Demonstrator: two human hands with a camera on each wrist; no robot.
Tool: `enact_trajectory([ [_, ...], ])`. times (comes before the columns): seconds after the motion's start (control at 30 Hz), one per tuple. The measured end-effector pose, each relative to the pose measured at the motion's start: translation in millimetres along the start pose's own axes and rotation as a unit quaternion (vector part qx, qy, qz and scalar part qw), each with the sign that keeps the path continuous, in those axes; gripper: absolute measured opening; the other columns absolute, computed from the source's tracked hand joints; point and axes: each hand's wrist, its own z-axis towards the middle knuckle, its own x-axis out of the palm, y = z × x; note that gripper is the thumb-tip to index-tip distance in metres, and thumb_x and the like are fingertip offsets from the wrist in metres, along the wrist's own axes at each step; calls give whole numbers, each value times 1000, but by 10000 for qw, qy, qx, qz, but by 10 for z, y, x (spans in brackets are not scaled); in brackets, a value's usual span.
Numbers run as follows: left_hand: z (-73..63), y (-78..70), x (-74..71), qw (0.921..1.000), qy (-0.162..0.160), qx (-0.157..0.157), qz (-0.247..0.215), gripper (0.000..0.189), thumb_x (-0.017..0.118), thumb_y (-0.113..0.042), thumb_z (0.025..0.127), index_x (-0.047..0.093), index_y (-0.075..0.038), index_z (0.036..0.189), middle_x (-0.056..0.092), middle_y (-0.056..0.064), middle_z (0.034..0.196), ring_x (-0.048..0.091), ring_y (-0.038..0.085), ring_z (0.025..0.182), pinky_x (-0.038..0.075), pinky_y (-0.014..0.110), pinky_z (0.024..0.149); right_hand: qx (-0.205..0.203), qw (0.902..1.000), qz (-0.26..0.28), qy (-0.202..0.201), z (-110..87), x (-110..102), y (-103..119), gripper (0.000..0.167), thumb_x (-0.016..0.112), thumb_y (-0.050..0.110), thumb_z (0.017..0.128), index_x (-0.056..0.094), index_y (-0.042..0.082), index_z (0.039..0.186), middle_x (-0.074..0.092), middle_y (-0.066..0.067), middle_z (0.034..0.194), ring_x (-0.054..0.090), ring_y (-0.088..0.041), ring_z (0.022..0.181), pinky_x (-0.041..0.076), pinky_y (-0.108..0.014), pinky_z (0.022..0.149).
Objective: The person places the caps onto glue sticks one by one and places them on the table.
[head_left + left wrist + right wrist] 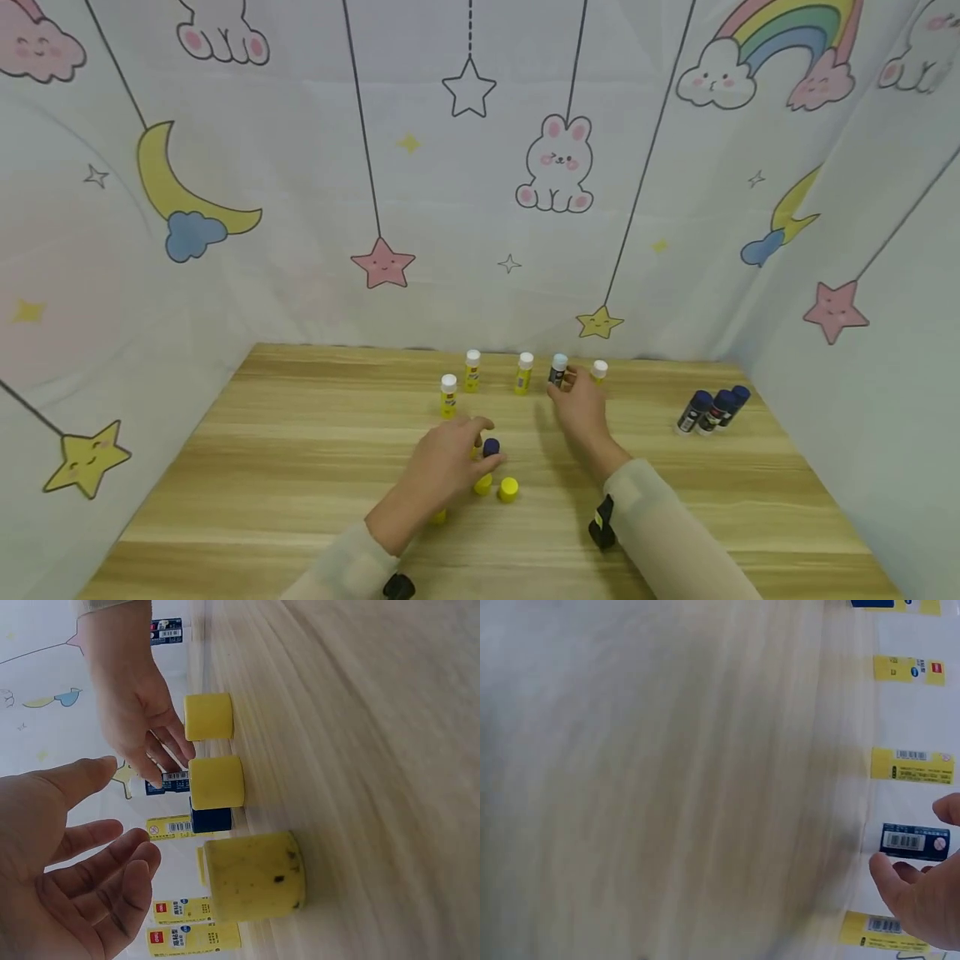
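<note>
My right hand point(585, 408) is at the back row, thumb and fingers spread around a dark blue glue stick point(915, 841) with a pale top. A gap shows between thumb and stick in the right wrist view; whether a fingertip touches it I cannot tell. Yellow glue sticks with white tops stand on both sides, including one point(523, 375) to its left and another point(599, 372) to its right. Loosely curled and holding nothing, my left hand point(446, 462) hovers by yellow caps point(217, 782) and a dark blue cap point(491, 447). It partly hides some caps in the head view.
Three dark blue glue sticks point(705, 412) stand grouped at the right of the wooden table point(262, 450). Further left are two more yellow glue sticks point(447, 397). A white cloth printed with cartoons point(465, 192) hangs behind the table and along its sides.
</note>
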Motion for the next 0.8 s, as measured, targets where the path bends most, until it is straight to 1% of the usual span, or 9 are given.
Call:
enact_trajectory([
  [0.17, 24, -21, 0, 10000, 15, -21, 42, 46, 80, -43, 88, 70, -11, 119, 64, -2, 86, 58, 8, 69, 50, 24, 60, 40, 9991, 343, -263, 53, 82, -19, 52, 70, 14, 95, 50, -4, 140, 64, -24, 131, 63, -38, 119, 52, -49, 102],
  [0.33, 69, -33, 20, 9998, 65, -146, 130, 42, 81, -41, 86, 72, -11, 115, 64, -4, 85, 59, 9, 71, 51, 25, 62, 64, 9987, 273, -432, 91, 133, -2, 49, 69, 12, 95, 52, -3, 139, 66, -24, 127, 64, -37, 116, 52, -49, 100],
  [0.43, 91, -40, 43, 9998, 75, -143, 150, 38, 83, -36, 85, 73, -10, 112, 65, -1, 90, 60, 12, 76, 54, 28, 67, 20, 9985, 164, -518, 118, 157, 4, 46, 69, 9, 94, 56, -4, 136, 69, -24, 121, 64, -36, 113, 51, -49, 99],
  [0.53, 112, -62, 61, 9997, 45, -38, 217, 35, 84, -31, 85, 73, -10, 110, 66, 1, 97, 62, 15, 86, 56, 31, 76, -36, 9980, 80, -624, 141, 167, -3, 41, 70, 8, 93, 60, -4, 131, 70, -23, 115, 64, -37, 108, 48, -49, 98],
  [0.63, 134, -100, 58, 9997, 74, 12, 226, 32, 85, -24, 85, 73, -9, 111, 67, 3, 104, 63, 20, 97, 57, 35, 85, -7, 9978, 106, -655, 146, 174, -11, 39, 71, 8, 93, 61, -3, 129, 70, -23, 113, 64, -37, 108, 48, -50, 98],
  [0.8, 177, -156, 49, 9991, 346, -33, 243, 29, 83, -19, 86, 73, -8, 112, 69, 5, 103, 63, 21, 98, 57, 34, 85, 59, 9979, 138, -630, 142, 171, -22, 38, 71, 7, 92, 62, -3, 128, 70, -23, 114, 63, -37, 109, 48, -49, 100],
])
